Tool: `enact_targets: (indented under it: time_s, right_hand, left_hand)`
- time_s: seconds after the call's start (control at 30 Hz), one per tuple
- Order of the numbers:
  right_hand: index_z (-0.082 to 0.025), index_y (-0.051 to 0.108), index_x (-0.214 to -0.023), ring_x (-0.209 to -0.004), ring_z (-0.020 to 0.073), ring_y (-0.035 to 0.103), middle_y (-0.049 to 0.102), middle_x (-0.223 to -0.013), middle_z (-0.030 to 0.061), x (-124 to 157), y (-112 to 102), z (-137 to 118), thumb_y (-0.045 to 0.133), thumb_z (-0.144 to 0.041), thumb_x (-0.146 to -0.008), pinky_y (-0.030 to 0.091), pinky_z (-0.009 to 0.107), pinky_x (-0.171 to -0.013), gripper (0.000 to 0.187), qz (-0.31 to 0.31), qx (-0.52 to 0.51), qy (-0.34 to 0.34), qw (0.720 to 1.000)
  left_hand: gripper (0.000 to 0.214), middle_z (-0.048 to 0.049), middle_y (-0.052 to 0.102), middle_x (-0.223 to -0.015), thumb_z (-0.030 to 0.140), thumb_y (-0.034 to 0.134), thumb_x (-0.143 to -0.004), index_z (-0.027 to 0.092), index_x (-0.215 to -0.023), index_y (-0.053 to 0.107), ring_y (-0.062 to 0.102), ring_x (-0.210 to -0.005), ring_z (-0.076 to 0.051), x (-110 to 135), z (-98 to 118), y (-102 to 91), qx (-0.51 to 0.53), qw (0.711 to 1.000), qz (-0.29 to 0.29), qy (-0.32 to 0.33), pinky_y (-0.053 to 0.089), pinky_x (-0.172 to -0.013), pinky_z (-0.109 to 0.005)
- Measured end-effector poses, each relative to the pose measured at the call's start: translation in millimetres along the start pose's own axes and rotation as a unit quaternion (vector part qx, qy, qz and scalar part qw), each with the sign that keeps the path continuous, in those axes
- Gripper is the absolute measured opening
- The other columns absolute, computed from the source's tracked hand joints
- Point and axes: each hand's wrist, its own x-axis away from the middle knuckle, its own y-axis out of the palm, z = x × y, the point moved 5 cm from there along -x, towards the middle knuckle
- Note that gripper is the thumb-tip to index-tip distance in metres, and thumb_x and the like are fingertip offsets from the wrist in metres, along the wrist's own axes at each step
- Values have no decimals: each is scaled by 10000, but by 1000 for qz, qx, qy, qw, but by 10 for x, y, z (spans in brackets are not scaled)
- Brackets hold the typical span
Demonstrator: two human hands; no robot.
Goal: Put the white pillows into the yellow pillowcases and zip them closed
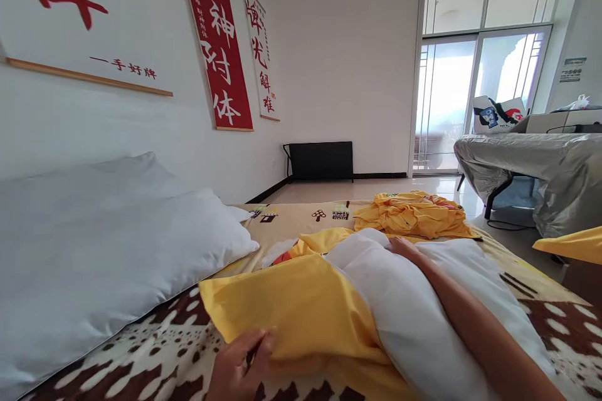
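Note:
A yellow pillowcase (301, 307) lies partly around a white pillow (404, 301) on the bed in front of me. My left hand (242, 360) is closed on the near left edge of the pillowcase, fingers curled and slightly blurred. Across the pillow reaches my right arm, and my right hand (403, 248) grips the pillow's far side; its fingertips are hidden in the folds. White fabric bulges out from the right side of the yellow cloth. More yellow cloth with a red patch shows just beyond the pillowcase.
Plump white pillows (155, 250) lie along the left wall. A crumpled heap of yellow fabric (414, 214) sits at the bed's far side. The patterned bed cover (164, 351) lies underneath. At right stands a plastic-covered table (531, 150); a black folded panel (320, 160) leans against the back wall.

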Motion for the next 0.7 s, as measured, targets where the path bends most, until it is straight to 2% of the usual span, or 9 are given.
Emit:
enact_targets:
  time_s: [0.1, 0.2, 0.3, 0.37, 0.43, 0.53, 0.6, 0.7]
  right_hand:
    - [-159, 671, -1067, -959, 274, 627, 685, -1036, 154, 26, -260, -144, 555, -354, -831, 431, 334, -774, 328, 68, 16, -3, 998]
    - [-179, 638, -1137, -1028, 281, 588, 670, -1085, 142, 136, -668, -334, 492, -343, -866, 399, 368, -856, 348, 144, 31, -26, 989]
    - [-207, 644, -1087, -1016, 250, 575, 677, -1061, 105, 374, -964, -562, 476, -297, -868, 368, 349, -897, 291, 222, 50, -87, 970]
    - [-202, 665, -971, -926, 223, 587, 692, -960, 83, 593, -1062, -710, 494, -217, -833, 364, 326, -877, 221, 290, 75, -156, 941]
    - [-195, 663, -867, -804, 200, 583, 684, -816, 62, 825, -1079, -827, 496, -149, -794, 367, 315, -817, 188, 348, 98, -228, 904]
    - [-195, 642, -863, -702, 178, 549, 636, -689, 34, 1140, -1009, -960, 474, -113, -784, 354, 315, -734, 203, 394, 123, -321, 852]
    - [-191, 624, -899, -667, 171, 526, 606, -662, 27, 1323, -936, -1061, 460, -114, -795, 342, 321, -695, 210, 406, 141, -372, 822]
    - [-173, 600, -941, -636, 168, 503, 585, -663, 29, 1550, -817, -1239, 447, -125, -825, 325, 330, -658, 198, 399, 170, -428, 793]
  left_hand:
    - [279, -25, 537, -550, 402, 582, -743, 205, -547, 567, 485, -559, -176, -355, 387, 257, -57, 994, -55, 76, 393, -579, -262]
    - [179, -49, 631, -754, 317, 491, -816, 196, -774, 617, 570, -729, -197, -767, 719, 611, -171, 970, -87, 151, 436, -705, -276]
    - [318, -137, 614, -1103, 244, 447, -831, 139, -1106, 569, 555, -1040, -249, -1138, 944, 942, -313, 926, -90, 193, 427, -885, -338]
    - [435, -173, 563, -1215, 214, 483, -800, 117, -1224, 504, 514, -1129, -284, -1320, 1026, 1080, -352, 909, -89, 202, 408, -924, -380]
    - [443, -169, 577, -1196, 171, 484, -787, 137, -1228, 510, 527, -1104, -293, -1434, 1070, 1129, -372, 900, -86, 212, 414, -899, -390]
    - [357, -180, 613, -1082, 123, 389, -834, 124, -1145, 565, 563, -1002, -300, -1502, 1119, 1058, -409, 882, -62, 225, 427, -826, -403]
    - [327, -199, 610, -1041, 130, 355, -860, 96, -1089, 586, 560, -977, -322, -1499, 1193, 968, -428, 871, -41, 237, 425, -797, -420]
    - [312, -196, 601, -1038, 112, 350, -866, 102, -1052, 601, 539, -1010, -330, -1466, 1378, 873, -452, 852, -21, 262, 414, -815, -426]
